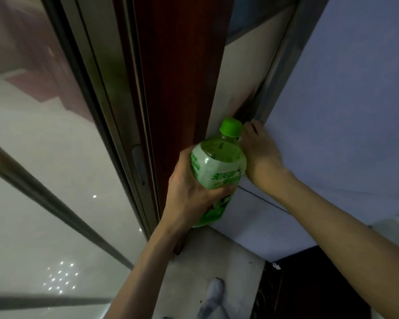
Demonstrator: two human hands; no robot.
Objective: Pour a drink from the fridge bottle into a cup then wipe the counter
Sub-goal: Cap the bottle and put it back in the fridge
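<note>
Place: a home, most likely the edge of a kitchen, though the dim, blurred view shows little of the room.
Appliance: a tall pale fridge door (343,111) fills the right side, with a seam between its upper and lower sections.
Doorway: a sliding glass door (44,157) in a dark metal frame (115,111), beside a red-brown wood panel (182,77).
Floor: pale tile (205,256) next to a dark stone strip (309,284).
</note>
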